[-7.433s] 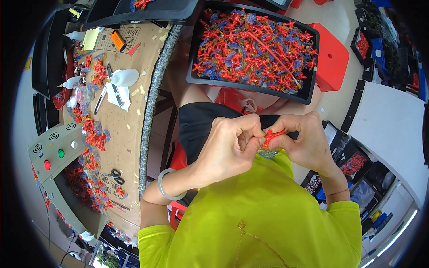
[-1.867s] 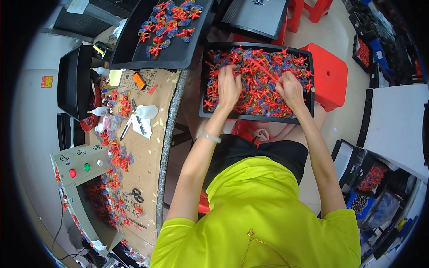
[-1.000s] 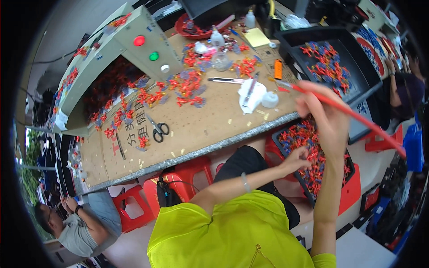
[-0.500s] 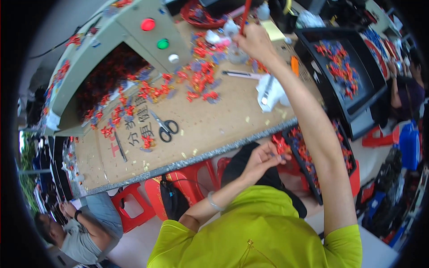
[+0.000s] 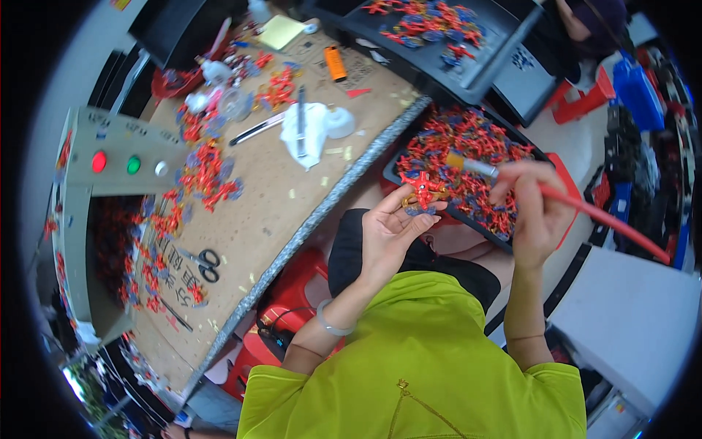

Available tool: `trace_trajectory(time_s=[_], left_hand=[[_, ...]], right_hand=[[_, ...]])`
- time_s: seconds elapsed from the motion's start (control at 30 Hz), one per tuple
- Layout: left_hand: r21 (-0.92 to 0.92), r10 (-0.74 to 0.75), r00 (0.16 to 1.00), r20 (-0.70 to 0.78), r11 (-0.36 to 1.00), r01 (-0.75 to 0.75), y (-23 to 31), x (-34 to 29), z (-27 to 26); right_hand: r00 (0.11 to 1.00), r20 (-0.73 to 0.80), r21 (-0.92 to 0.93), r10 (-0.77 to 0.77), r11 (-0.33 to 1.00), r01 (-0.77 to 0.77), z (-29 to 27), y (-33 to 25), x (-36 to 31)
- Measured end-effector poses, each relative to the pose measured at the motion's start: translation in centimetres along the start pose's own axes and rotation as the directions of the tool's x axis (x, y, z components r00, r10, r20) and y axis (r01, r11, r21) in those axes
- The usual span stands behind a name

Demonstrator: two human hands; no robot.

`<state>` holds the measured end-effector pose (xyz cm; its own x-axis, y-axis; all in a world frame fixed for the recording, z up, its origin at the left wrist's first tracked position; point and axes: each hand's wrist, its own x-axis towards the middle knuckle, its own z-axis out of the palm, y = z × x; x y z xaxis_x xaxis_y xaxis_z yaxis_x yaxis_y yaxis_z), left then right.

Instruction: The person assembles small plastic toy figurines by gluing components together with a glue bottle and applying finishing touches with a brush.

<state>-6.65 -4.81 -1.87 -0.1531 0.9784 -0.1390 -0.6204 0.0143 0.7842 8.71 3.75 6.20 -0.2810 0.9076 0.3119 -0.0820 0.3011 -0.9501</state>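
Observation:
My left hand (image 5: 389, 233) pinches a small red toy figure (image 5: 423, 192) with yellow and purple parts between thumb and fingers. My right hand (image 5: 537, 208), slightly blurred, is closed round a paintbrush (image 5: 603, 219) with a long red handle and metal ferrule. The light brown bristles (image 5: 455, 159) point left, a short way from the figure; I see a gap between them. Beneath both hands lies a black tray (image 5: 545, 155) heaped with many similar red, yellow and purple figures (image 5: 479, 139).
On the cardboard-covered table (image 5: 270, 212) lie scissors (image 5: 209, 265), a white cloth (image 5: 313, 124), an orange lighter (image 5: 335, 64) and loose figures (image 5: 208, 172). A machine with coloured buttons (image 5: 80, 154) stands left. Another black tray (image 5: 431, 67) sits at the back. A person (image 5: 596, 25) is at upper right.
The view has swung to the right. My right hand has come back from the far side of the table with the brush, over the tray. My left hand still holds the figure.

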Motion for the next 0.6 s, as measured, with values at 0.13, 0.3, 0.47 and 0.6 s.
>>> trace_trajectory(time_s=[0.13, 0.3, 0.47, 0.6], left_hand=[[-0.009, -0.008, 0.999, 0.049, 1.000, 0.009, -2.2, 0.8, 2.2], [0.101, -0.130, 0.988, 0.079, 0.987, 0.122, -2.2, 0.9, 4.8], [0.335, -0.060, 0.998, 0.001, 0.941, 0.057, -3.0, 0.2, 6.1], [0.285, -0.156, 0.988, 0.012, 0.947, 0.146, -2.3, 0.2, 6.4]], right_hand=[[1.000, -0.007, -0.161, -0.005, 0.987, 0.004, -3.0, 0.4, -3.2], [0.988, -0.080, -0.162, 0.130, 0.977, -0.141, -4.5, 2.7, -2.9], [0.842, 0.022, 0.224, 0.539, 0.818, -0.529, -4.5, 4.7, -3.6], [0.746, 0.066, 0.380, 0.663, 0.675, -0.633, -5.4, 5.7, -3.5]])
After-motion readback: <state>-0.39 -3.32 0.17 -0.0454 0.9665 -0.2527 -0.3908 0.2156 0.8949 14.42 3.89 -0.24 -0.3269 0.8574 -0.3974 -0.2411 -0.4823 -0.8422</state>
